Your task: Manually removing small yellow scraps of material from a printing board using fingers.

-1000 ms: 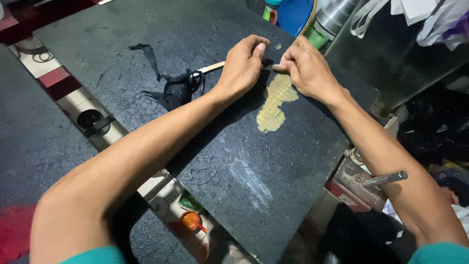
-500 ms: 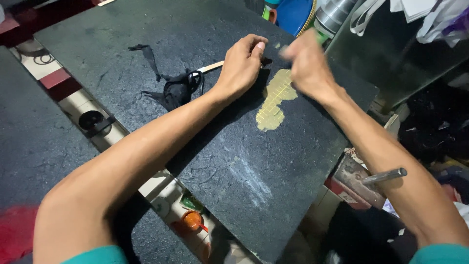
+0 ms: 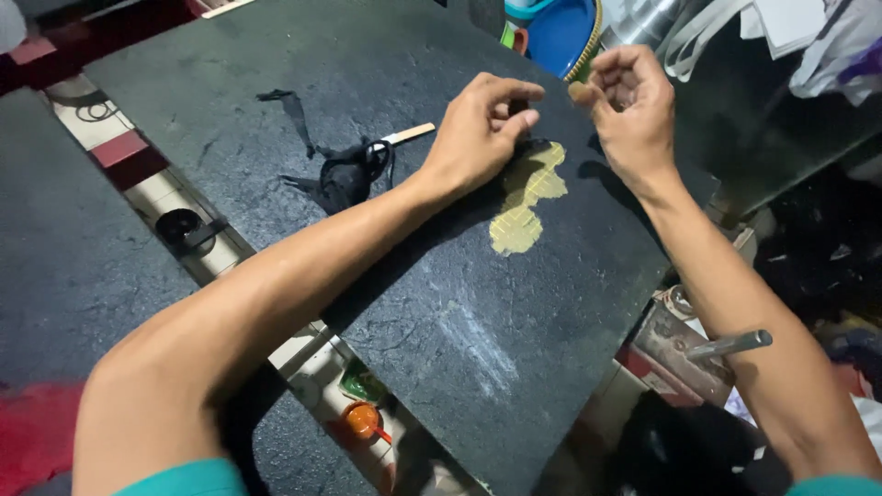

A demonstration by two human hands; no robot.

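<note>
A small dark piece (image 3: pixel 517 108) is pinched between the thumb and bent fingers of the left hand (image 3: pixel 478 129), at the far side of the dark stone slab (image 3: pixel 441 303); it is too small and shadowed to say what it is. The left hand rests low on the slab, its heel just above a yellow patch (image 3: pixel 524 197) smeared on the surface. The right hand (image 3: pixel 629 106) is raised off the slab just to the right, fingers curled loosely inward with thumb and forefinger nearly meeting; whether anything sits between them cannot be told. The two hands are near each other but apart.

Left of the left hand lies a crumpled black scrap of material (image 3: pixel 344 174) with a thin strip trailing away from it, and a pale flat stick (image 3: pixel 404 135) pokes out beside it. A pale chalky smear (image 3: pixel 473 335) marks the slab nearer the person. Beyond the hands stands a blue bowl (image 3: pixel 556 32). Below the slab's right edge a metal rod (image 3: pixel 730 344) juts out, and under its near edge sits a small orange cap (image 3: pixel 361 420).
</note>
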